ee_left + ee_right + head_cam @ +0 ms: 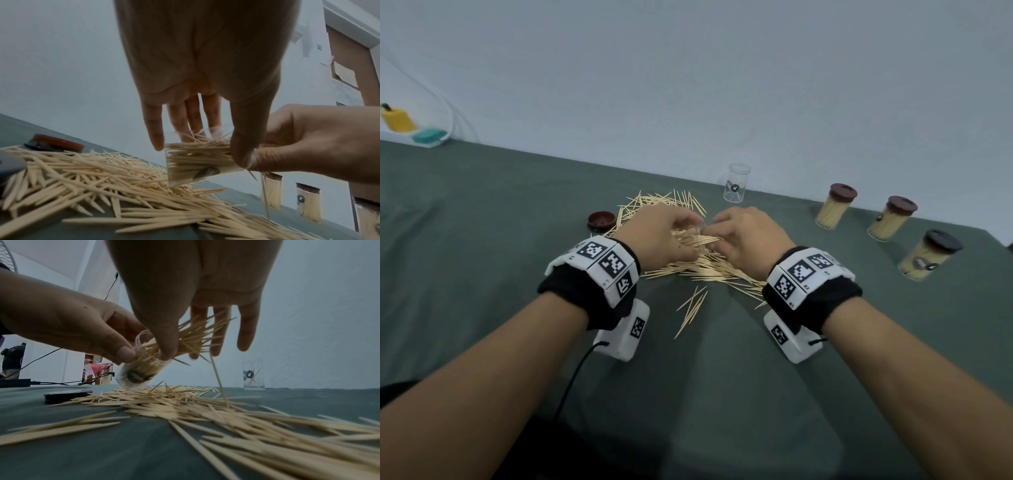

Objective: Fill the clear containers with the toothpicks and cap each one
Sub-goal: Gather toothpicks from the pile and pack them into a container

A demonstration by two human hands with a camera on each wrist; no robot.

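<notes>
Left hand [654, 236]: grips the tilted container [197, 162], part-filled, over the pile
Right hand [748, 240]: pinches a bundle [195, 337] of toothpicks at the container's mouth
Pile [709, 267]: loose toothpicks on the green surface [482, 240], centre
Empty container [736, 183]: upright, 12 o'clock of the hands; a few picks inside
Cap [602, 221]: brown, 9 o'clock of the pile
Capped jars [887, 219]: three, full, 3 o'clock

On the table [482, 212], a loose cap [601, 220] lies left of the toothpick pile [709, 267]; an uncapped container [736, 182] stands behind it, three capped containers [892, 218] to its right.
</notes>
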